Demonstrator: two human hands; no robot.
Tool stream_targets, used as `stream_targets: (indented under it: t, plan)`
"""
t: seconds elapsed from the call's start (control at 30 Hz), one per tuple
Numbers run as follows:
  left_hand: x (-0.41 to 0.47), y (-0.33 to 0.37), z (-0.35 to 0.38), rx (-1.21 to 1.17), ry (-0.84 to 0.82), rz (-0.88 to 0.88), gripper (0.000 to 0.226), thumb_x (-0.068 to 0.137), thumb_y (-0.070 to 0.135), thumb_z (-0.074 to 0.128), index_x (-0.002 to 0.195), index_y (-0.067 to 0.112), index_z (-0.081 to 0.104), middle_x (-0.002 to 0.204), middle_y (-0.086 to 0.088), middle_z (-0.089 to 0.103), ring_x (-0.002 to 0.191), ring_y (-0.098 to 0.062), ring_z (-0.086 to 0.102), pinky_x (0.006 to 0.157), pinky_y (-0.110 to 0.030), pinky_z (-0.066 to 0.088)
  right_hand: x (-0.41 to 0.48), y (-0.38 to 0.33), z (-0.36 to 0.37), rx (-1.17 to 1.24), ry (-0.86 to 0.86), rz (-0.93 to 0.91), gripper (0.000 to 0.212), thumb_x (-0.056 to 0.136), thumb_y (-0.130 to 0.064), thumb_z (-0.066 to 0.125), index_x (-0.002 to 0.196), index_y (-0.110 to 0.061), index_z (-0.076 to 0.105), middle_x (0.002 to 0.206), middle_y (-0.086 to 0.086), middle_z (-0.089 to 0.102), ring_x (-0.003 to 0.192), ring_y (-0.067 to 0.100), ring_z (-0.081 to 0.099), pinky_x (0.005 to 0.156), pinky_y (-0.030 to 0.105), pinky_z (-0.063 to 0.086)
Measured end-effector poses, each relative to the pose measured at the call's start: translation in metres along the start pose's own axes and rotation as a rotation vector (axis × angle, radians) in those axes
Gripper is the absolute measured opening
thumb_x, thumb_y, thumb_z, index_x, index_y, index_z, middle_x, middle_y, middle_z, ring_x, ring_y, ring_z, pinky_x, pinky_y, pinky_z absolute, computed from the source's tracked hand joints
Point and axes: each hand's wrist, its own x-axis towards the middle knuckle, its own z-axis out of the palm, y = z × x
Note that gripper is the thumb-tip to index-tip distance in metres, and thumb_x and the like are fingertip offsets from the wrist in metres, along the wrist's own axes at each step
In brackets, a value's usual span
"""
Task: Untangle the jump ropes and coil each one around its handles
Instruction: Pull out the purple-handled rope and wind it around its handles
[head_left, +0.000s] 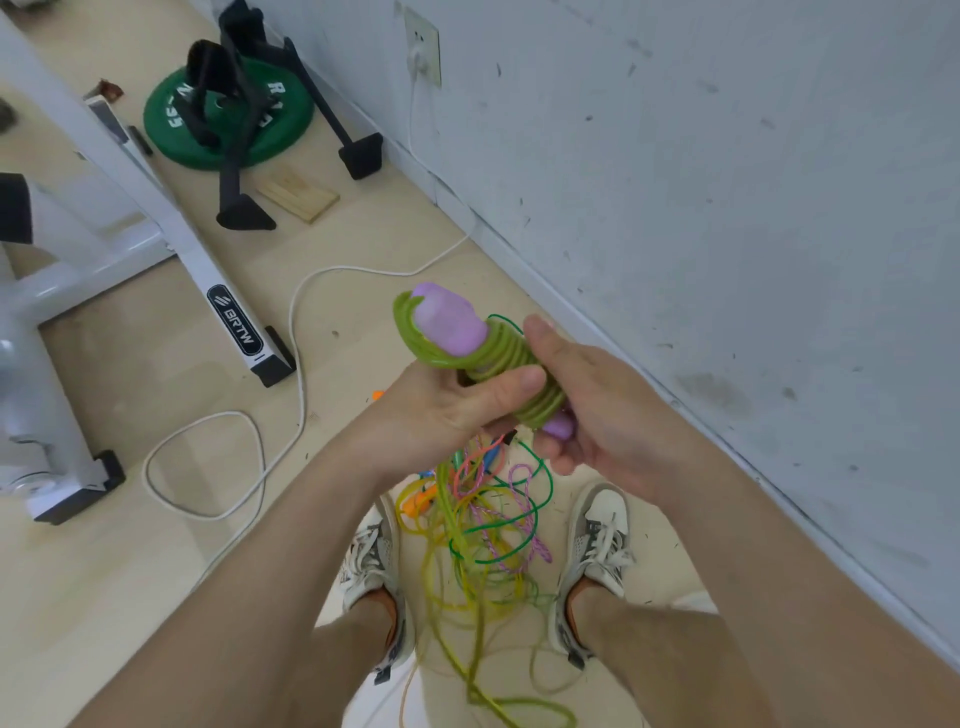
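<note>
The left hand (457, 410) and right hand (602, 415) both grasp the lilac plastic handles (447, 322) — thumb pinning the olive-green rope coils (511, 358), likely against unwinding.

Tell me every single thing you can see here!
handles: seemingly two, purple, held together in both grips
coil: one, olive green, wound around the handles
tangle: one heap of ropes, green, yellow, pink, orange, on the floor between the shoes
cable: one, white, looping over the floor from the socket
socket: one, white, on the wall
plate: one, green, floor, far left
stand: one, black, over the plate
board: one, tan, floor beside the stand
frame: one, white, left
shoes: two, white and grey, bottom
left grip: holds the coil
right grip: holds the handles' lower end
</note>
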Motion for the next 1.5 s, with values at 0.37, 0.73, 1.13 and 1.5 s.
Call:
stream_targets:
  t: [0.37,0.73,1.13,1.5]
  plan:
    - [0.003,-0.005,0.006,1.269,0.106,-0.167,0.057,0.094,0.061,0.023,0.087,0.018,0.060,0.078,-0.005,0.061,0.081,-0.028,0.058,0.065,-0.037,0.039,0.013,0.017,-0.003,-0.623,0.627,-0.352,0.059,0.097,-0.052,0.016,0.085,-0.011,0.056,0.066,0.007,0.061,0.072,0.032,0.061,0.071,0.043,0.049]
    - [-0.004,-0.004,-0.023,1.260,0.226,0.206,0.018,0.075,0.031,0.061,0.077,0.019,0.074,0.064,-0.001,0.059,0.061,-0.027,0.059,0.052,-0.034,0.049,-0.001,0.006,-0.012,-1.166,0.409,-0.222,0.039,0.098,-0.052,0.024,0.100,-0.027,0.054,0.079,0.002,0.064,0.083,0.030,0.057,0.074,0.040,0.050]
    - [-0.004,0.000,-0.026,0.785,-0.178,-0.271,0.033,0.072,0.048,0.076,0.095,0.024,0.077,0.074,-0.009,0.064,0.066,-0.015,0.047,0.065,-0.030,0.041,-0.004,0.008,-0.039,-0.779,-0.241,-0.093,0.015,0.095,-0.037,0.059,0.105,-0.029,0.068,0.096,-0.002,0.065,0.090,0.017,0.060,0.085,0.037,0.046]
    - [-0.005,-0.007,-0.032,0.502,-0.111,-0.334,0.047,0.074,0.049,0.075,0.070,0.003,0.070,0.057,-0.014,0.045,0.057,-0.014,0.037,0.054,-0.028,0.031,0.002,0.018,-0.020,-0.683,-0.311,-0.127,0.031,0.079,-0.063,0.067,0.088,-0.033,0.067,0.085,-0.010,0.064,0.082,0.007,0.058,0.078,0.031,0.046]
